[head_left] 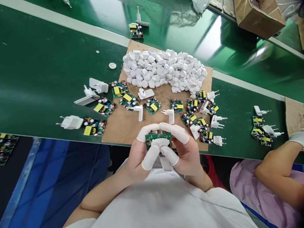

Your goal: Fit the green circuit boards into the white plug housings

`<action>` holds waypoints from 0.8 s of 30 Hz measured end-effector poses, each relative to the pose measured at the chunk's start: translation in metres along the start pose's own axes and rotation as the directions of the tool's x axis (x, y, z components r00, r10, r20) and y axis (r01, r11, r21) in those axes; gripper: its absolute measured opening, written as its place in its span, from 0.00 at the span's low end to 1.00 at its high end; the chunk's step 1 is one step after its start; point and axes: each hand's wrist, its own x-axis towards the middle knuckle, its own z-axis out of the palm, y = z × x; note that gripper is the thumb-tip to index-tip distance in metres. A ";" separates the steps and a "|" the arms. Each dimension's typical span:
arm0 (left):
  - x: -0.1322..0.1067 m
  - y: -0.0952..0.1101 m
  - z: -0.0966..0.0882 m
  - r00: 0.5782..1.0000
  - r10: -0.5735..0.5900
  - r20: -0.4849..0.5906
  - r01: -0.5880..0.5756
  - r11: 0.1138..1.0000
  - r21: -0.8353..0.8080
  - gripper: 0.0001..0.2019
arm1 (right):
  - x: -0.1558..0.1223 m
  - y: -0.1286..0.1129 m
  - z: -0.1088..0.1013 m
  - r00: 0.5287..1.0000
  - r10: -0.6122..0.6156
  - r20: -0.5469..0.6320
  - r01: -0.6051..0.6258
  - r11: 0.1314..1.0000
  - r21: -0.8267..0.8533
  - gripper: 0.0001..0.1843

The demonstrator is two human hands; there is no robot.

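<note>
In front of my chest, a green circuit board (152,136) is gripped from both sides by my hands, its soldered face tilted towards me. My left hand (140,153) has its fingers wrapped behind the board and its thumb pressed on a white lump (161,142) on that face. From the other side, my right hand (188,152) curls its fingers over the far edge, with its thumb against the same lump. White finger cots cover several fingertips. A white plug part (165,163) hangs below the board. What lies behind the board is mostly hidden.
Beyond my hands, a cardboard sheet (123,126) carries a heap of white lumps (163,69). Circuit boards with white plugs lie left (95,127) and right (206,137). A cardboard box (258,19) stands back right. At the right edge is another person's arm (280,171).
</note>
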 end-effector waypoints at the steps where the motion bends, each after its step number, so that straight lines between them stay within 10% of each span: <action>1: 0.001 0.001 0.000 1.000 0.017 -0.002 -0.017 1.000 0.009 0.13 | 0.000 -0.001 0.000 1.000 -0.007 0.000 0.007 1.000 -0.016 0.26; 9: 0.008 0.003 0.010 0.995 0.027 -0.096 -0.020 0.997 0.078 0.18 | 0.002 -0.006 0.001 1.000 0.015 -0.023 -0.013 0.998 0.056 0.24; 24: 0.008 0.006 -0.008 0.952 -0.139 0.272 0.132 0.990 0.047 0.19 | -0.002 -0.004 0.008 0.967 0.164 -0.194 -0.127 0.974 0.186 0.10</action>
